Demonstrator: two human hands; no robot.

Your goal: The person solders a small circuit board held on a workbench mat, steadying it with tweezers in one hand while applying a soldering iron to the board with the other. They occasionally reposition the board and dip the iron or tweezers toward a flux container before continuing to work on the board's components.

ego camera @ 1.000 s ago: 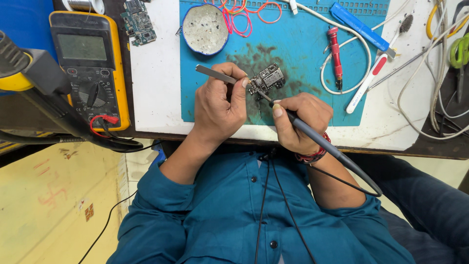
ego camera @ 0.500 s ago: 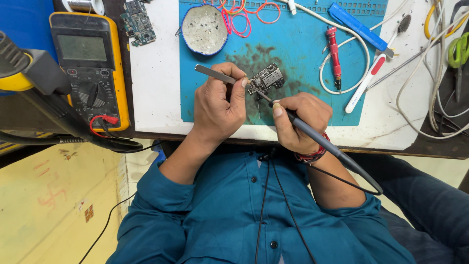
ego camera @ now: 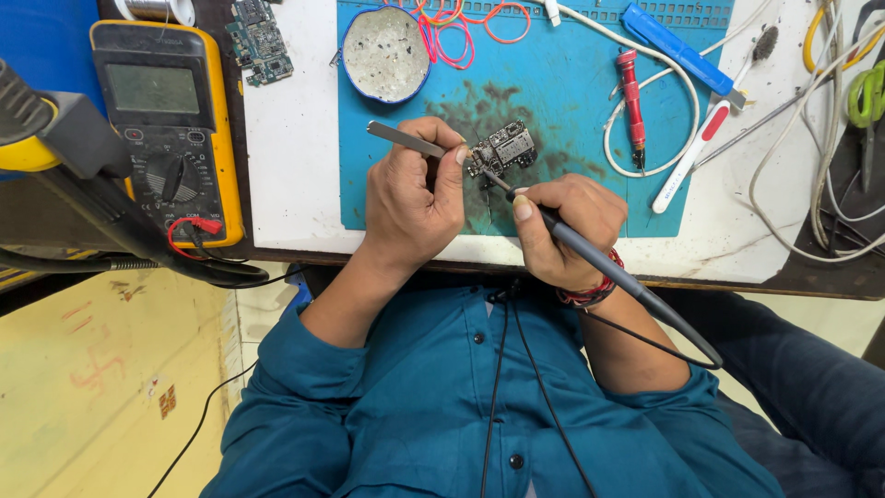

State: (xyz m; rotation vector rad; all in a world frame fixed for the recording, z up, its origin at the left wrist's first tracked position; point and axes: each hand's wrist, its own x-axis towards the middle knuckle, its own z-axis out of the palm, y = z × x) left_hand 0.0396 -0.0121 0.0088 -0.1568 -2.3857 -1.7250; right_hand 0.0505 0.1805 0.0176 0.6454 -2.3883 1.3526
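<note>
Right hand [ego camera: 564,221] grasping the soldering iron [ego camera: 590,254] pen-style and left hand [ego camera: 413,198] pinching tweezers [ego camera: 406,140] meet at the small circuit board [ego camera: 502,149] on the blue mat [ego camera: 572,101]; steady wrists and brief tip contact seem wise.

Tweezer tips [ego camera: 458,153] hidden behind left thumb

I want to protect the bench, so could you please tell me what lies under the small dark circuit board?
The small dark circuit board rests on a blue work mat, stained dark around it. The mat directly beneath the board is hidden.
</note>
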